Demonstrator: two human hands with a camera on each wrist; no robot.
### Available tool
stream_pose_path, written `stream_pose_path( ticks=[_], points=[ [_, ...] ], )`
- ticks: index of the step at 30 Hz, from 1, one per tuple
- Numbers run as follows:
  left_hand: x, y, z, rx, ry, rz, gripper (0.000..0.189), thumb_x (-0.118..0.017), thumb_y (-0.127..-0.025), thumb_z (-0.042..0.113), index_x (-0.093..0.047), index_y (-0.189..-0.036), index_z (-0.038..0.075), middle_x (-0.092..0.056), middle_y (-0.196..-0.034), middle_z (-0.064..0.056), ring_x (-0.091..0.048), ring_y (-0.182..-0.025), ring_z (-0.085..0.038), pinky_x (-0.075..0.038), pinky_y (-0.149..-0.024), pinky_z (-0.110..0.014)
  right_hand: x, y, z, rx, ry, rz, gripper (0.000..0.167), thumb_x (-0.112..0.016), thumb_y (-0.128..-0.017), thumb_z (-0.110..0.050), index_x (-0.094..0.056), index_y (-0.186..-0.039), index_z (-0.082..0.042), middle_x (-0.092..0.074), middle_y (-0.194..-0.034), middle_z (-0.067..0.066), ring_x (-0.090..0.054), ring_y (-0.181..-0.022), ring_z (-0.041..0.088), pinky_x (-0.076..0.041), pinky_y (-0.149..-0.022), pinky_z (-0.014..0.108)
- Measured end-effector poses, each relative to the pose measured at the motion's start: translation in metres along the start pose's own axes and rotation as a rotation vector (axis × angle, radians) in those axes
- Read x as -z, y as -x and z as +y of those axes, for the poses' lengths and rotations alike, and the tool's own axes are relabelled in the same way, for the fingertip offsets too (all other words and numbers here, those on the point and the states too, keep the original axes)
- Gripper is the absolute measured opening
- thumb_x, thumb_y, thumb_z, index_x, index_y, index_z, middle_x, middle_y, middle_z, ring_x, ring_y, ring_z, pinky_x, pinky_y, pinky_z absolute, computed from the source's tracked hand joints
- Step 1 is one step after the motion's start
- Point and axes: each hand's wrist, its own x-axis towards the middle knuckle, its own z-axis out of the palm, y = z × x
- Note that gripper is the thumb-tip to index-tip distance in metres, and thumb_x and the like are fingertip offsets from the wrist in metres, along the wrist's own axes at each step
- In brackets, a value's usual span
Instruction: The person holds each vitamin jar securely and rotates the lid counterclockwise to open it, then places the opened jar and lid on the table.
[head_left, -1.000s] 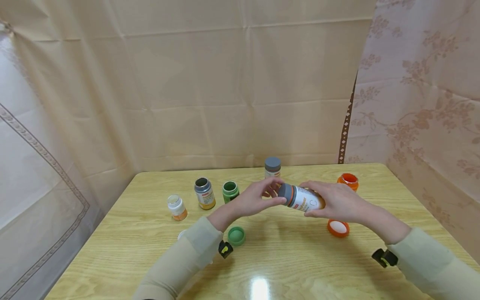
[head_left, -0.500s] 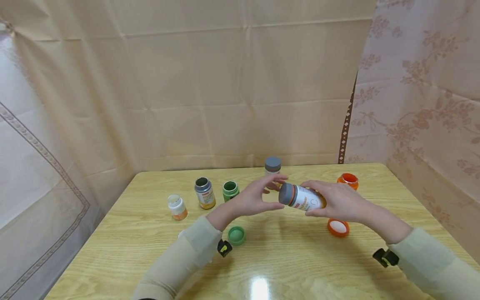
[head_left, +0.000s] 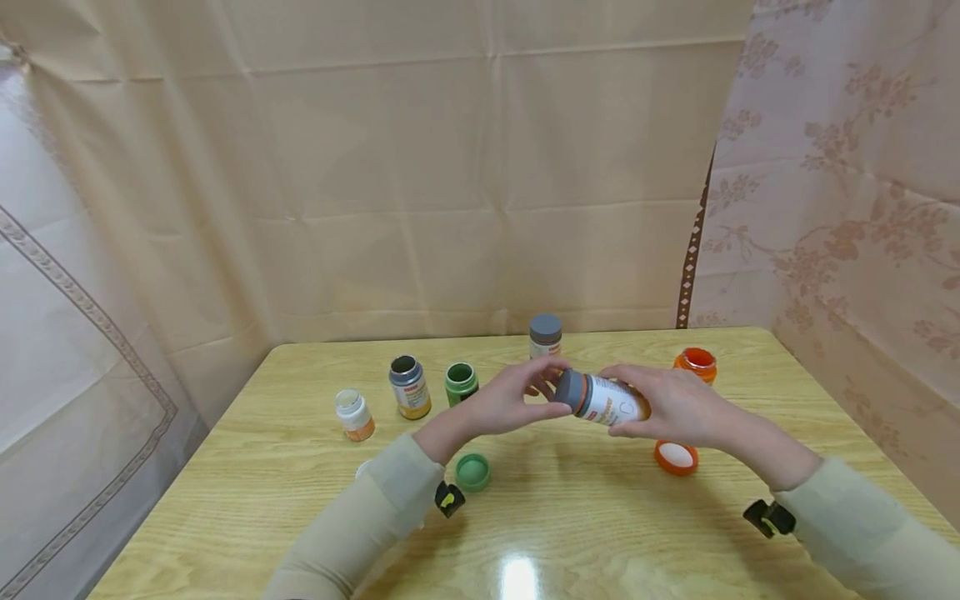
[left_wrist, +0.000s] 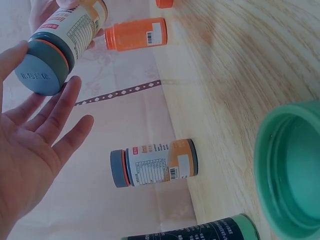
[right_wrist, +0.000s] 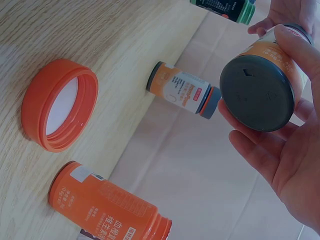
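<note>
My right hand [head_left: 678, 404] holds a pill bottle [head_left: 613, 402] by its lower body, raised over the table and tilted with its top toward the left. The bottle is white and orange with a grey base, which faces the right wrist view. At the other end, my left hand [head_left: 504, 400] has its thumb and fingertips on the grey cap [head_left: 572, 390]. In the left wrist view the cap [left_wrist: 41, 70] sits on the bottle above an orange ring. Behind the hands stands a similar bottle [head_left: 545, 333] with its grey cap on.
Open bottles stand to the left: a white one [head_left: 354, 414], a grey-necked one [head_left: 410, 387] and a green one [head_left: 461, 383]. An open orange bottle [head_left: 697, 362] is at the back right. A green lid [head_left: 472, 472] and an orange lid [head_left: 677, 457] lie on the table [head_left: 585, 533].
My left fingers came off the cap half a second ago, spreading apart, and are back around it now. The bottle has stayed nearly in place in my right hand.
</note>
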Motion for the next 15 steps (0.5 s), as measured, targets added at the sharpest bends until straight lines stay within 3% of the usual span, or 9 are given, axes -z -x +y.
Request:
stream_pose_path(
  ticks=[6,15],
  points=[
    [-0.0002,0.0004,0.0003,0.058,0.021,0.0,0.049,-0.071,-0.09,0.032,-0.051,-0.132,0.016,-0.061,-0.109,0.004,-0.061,-0.091,-0.009,-0.049,-0.091,-0.043,-0.0015,-0.0001,0.0001,0.005,-0.003,0.002,0.061,-0.082,-0.075,-0.044,-0.058,-0.124,-0.019,-0.062,-0.093,-0.009,-0.052,-0.065,0.004,-0.043,-0.055,0.024],
    [-0.0002,0.0002,0.0022,0.063,0.001,0.022,0.065,-0.074,-0.088,0.033,-0.042,-0.143,0.018,-0.057,-0.126,0.002,-0.057,-0.105,-0.01,-0.046,-0.091,-0.033,-0.0012,0.0005,0.0002,-0.018,0.0,-0.006,0.062,-0.083,-0.074,-0.041,-0.057,-0.125,-0.017,-0.063,-0.093,-0.006,-0.051,-0.065,0.005,-0.043,-0.055,0.024]
  ],
)
